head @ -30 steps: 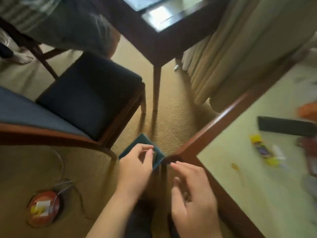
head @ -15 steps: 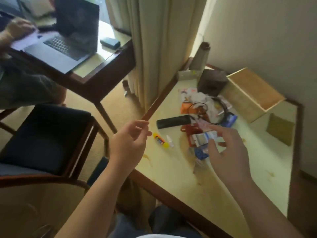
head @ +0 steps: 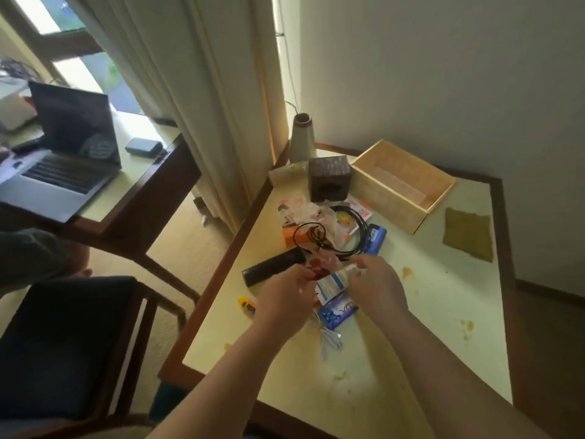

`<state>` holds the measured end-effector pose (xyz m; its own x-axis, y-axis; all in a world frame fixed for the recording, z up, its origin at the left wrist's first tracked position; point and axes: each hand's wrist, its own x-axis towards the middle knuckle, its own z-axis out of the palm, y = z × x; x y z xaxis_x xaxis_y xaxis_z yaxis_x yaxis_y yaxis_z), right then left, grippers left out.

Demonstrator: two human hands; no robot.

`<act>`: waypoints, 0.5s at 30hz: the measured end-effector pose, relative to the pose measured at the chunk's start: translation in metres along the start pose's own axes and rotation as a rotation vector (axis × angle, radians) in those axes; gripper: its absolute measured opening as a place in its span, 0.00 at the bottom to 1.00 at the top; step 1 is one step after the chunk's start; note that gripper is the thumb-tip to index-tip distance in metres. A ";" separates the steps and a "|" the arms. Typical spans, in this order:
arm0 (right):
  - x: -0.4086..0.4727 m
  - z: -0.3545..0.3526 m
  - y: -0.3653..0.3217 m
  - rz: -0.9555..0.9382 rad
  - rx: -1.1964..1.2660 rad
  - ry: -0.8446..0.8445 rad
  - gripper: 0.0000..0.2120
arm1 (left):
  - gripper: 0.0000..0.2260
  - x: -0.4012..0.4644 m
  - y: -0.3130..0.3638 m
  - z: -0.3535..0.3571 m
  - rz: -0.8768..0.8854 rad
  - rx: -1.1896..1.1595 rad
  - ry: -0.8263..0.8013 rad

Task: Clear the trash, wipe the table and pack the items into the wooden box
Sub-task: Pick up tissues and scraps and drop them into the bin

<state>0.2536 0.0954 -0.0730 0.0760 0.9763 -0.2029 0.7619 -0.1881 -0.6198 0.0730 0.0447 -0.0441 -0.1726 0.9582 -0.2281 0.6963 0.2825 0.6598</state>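
An open, empty wooden box [head: 387, 202] stands at the far side of the pale table [head: 411, 350], with a folded green cloth [head: 468, 233] to its right. A pile lies in the table's middle: a black cable [head: 348, 213], crumpled white paper [head: 319, 217], an orange packet [head: 290, 237] and a blue packet [head: 377, 236]. My left hand [head: 285, 297] pinches a red wrapper [head: 319, 272]. My right hand [head: 376, 288] curls its fingers on a white packet [head: 332, 282]. Beneath lie a blue wrapper [head: 336, 313] and a white cable [head: 330, 342].
A black case [head: 272, 269] and a yellow glue stick [head: 246, 305] lie near the left edge. A dark cube [head: 329, 177] and a vase [head: 302, 137] stand at the back. Brown stains [head: 406, 272] mark the table. A chair [head: 63, 343] and a desk with a laptop [head: 63, 163] are to the left.
The view rose from the floor and a teal bin beside the table to the tabletop. Both hands moved forward onto the pile and closed on the wrapper and the packet.
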 end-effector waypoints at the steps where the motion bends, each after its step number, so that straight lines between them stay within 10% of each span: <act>1: 0.009 0.004 -0.001 0.008 -0.023 -0.025 0.18 | 0.08 0.009 0.003 0.002 0.009 0.047 -0.019; 15: 0.066 0.088 -0.012 0.030 -0.412 -0.044 0.12 | 0.20 0.137 -0.001 -0.003 0.158 0.346 0.070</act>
<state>0.1925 0.1526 -0.1453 0.0809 0.9638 -0.2542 0.9542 -0.1485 -0.2595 0.0469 0.1760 -0.0739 -0.0829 0.9928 -0.0859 0.9100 0.1106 0.3996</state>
